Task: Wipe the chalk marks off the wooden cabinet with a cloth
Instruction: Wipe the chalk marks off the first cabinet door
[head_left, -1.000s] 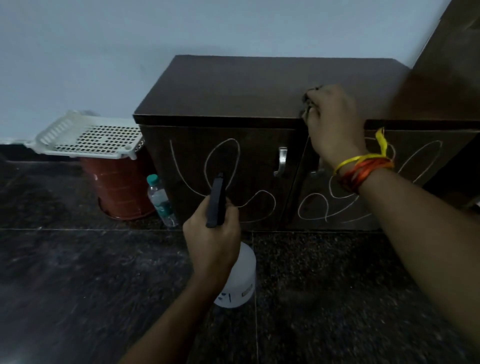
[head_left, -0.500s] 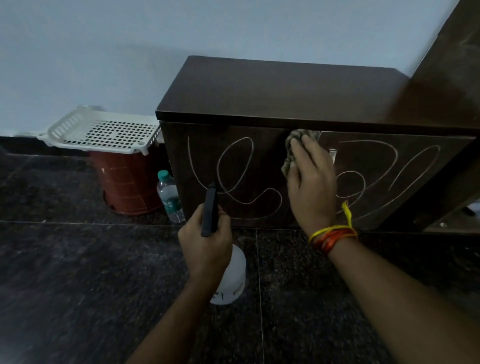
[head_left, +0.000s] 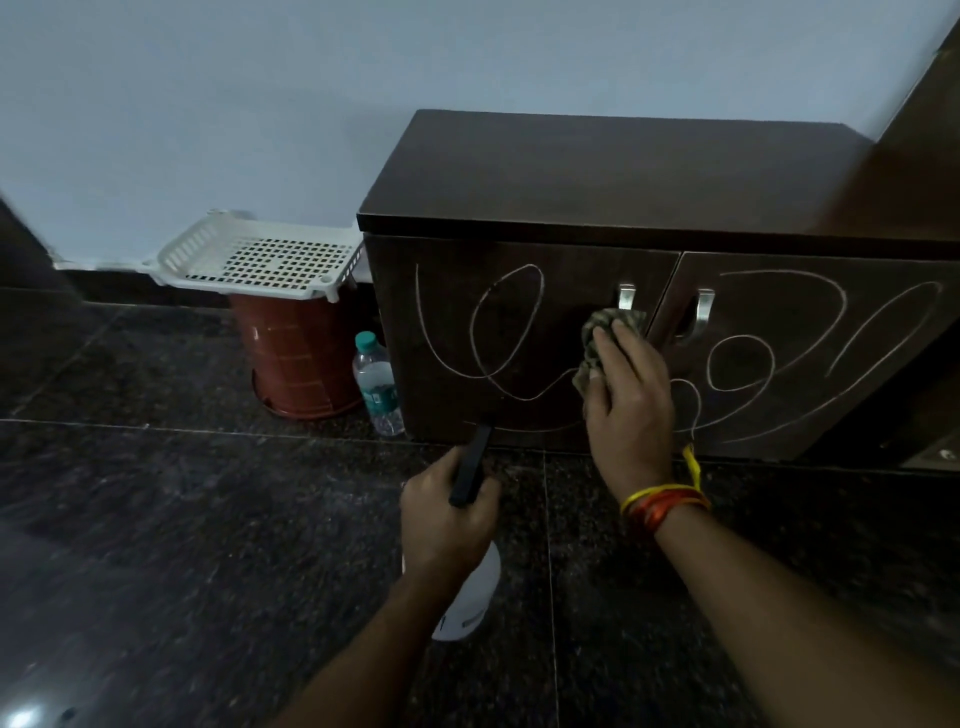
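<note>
Right hand (head_left: 626, 400) is flat on the wooden cabinet (head_left: 597, 171), fingers (head_left: 618, 338) straight and pressing a bunched cloth (head_left: 597, 338) against the left door, just below its metal handle (head_left: 626, 297) and close to the seam between the two doors. Chalk marks (head_left: 498, 332) loop wide across the left door at nine o'clock from the cloth, and more curl over the right door at three o'clock; one line runs straight under the hand. The second handle (head_left: 702, 312) sits just past the seam.

Left hand (head_left: 447, 512), at seven o'clock from the cloth, has its fingers wrapped round a spray bottle (head_left: 467, 603), black trigger head pointing up toward the door's bottom edge.

Off the cabinet's left edge stand a clear water bottle (head_left: 378, 384), just beside the cabinet, and a red bucket (head_left: 296, 358) capped with a white perforated basket (head_left: 260, 260). Dark polished floor (head_left: 182, 519) spreads out at six and eight o'clock.
</note>
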